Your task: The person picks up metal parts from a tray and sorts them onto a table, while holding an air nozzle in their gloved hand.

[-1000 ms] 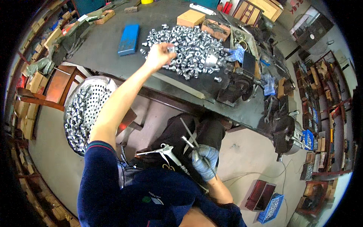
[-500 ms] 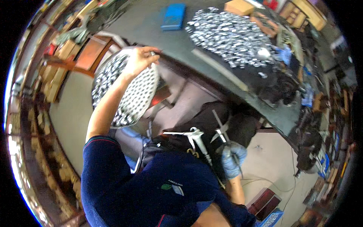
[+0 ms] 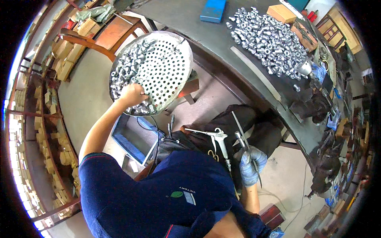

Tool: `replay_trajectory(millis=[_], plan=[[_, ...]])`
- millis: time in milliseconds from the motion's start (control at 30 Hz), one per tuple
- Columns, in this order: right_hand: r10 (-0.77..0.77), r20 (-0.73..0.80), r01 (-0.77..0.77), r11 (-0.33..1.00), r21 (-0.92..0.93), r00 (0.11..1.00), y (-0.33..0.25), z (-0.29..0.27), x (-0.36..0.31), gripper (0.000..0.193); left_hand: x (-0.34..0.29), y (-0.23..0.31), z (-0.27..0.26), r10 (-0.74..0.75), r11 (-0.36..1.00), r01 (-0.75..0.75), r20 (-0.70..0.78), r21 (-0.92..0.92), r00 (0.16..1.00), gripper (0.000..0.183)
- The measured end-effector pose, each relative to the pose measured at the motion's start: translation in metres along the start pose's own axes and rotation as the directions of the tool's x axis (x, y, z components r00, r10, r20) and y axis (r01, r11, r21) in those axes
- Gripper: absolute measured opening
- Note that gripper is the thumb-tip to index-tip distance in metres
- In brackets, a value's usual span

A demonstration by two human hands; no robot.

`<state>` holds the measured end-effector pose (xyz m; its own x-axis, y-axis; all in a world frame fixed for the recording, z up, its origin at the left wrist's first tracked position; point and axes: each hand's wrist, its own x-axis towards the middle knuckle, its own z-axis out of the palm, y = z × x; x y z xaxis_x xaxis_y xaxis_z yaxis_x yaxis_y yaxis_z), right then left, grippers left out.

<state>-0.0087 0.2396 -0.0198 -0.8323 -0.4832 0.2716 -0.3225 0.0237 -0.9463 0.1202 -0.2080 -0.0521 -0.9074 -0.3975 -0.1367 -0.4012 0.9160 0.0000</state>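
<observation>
My bare left hand (image 3: pixel 133 95) is at the near edge of a round perforated metal pan (image 3: pixel 174 75), over a heap of small metal fittings (image 3: pixel 129 63). Its fingers are curled closed, and what they hold is hidden. In a blue-grey glove, my right hand (image 3: pixel 252 163) is closed round a thin pointed metal rod (image 3: pixel 240 129), which sticks out above and below the fist. A short metal cylinder (image 3: pixel 239 139) also protrudes from that grip. Beside it, an air blow gun (image 3: pixel 220 143) lies across my lap with its nozzle pointing left.
On the dark worktable (image 3: pixel 186 20) lie a big pile of metal fittings (image 3: pixel 266 39), a blue box (image 3: pixel 213 10) and a flat metal strip (image 3: pixel 254 71). A blue crate (image 3: pixel 137 137) sits below the pan. A wooden chair (image 3: pixel 115 35) stands behind it. Shelves with small boxes line the left.
My left hand has come down from the pan's far rim to the fittings at its near edge, its fingers curling. My right hand keeps hold of the rod. The whole view has shifted.
</observation>
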Motion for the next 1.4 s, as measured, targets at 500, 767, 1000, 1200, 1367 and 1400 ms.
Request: replay_trajectory(millis=[500,767,1000,1200,1367,1400], plan=[[0.030,-0.023,-0.029,0.999,0.012,0.999,0.013,-0.004,-0.010,0.032,0.016,0.047,-0.054,0.007,0.818,0.018,0.041,-0.575,0.999,0.012],[-0.215,0.025,0.215,0.951,-0.222,0.976,-0.011,0.003,0.018,0.026,0.017,0.199,-0.054,0.543,-0.301,0.385,0.175,-0.872,0.821,0.031],[-0.086,-0.065,0.076,0.987,-0.141,0.994,0.002,-0.005,0.014,0.031,0.024,0.240,-0.019,0.648,-0.365,0.521,0.192,-0.772,0.737,0.033],[-0.063,-0.064,0.055,0.991,-0.122,0.996,0.006,-0.003,0.018,0.031,0.026,0.242,-0.018,0.587,-0.354,0.480,0.209,-0.803,0.782,0.029],[-0.057,-0.023,0.050,0.976,-0.214,0.998,0.005,-0.004,0.021,0.031,0.029,0.245,-0.027,0.558,-0.090,0.271,0.177,-0.958,0.810,0.026],[-0.045,-0.020,0.040,0.977,-0.208,0.999,0.004,-0.003,0.021,0.030,0.030,0.245,-0.031,0.546,-0.009,0.211,0.172,-0.977,0.820,0.026]])
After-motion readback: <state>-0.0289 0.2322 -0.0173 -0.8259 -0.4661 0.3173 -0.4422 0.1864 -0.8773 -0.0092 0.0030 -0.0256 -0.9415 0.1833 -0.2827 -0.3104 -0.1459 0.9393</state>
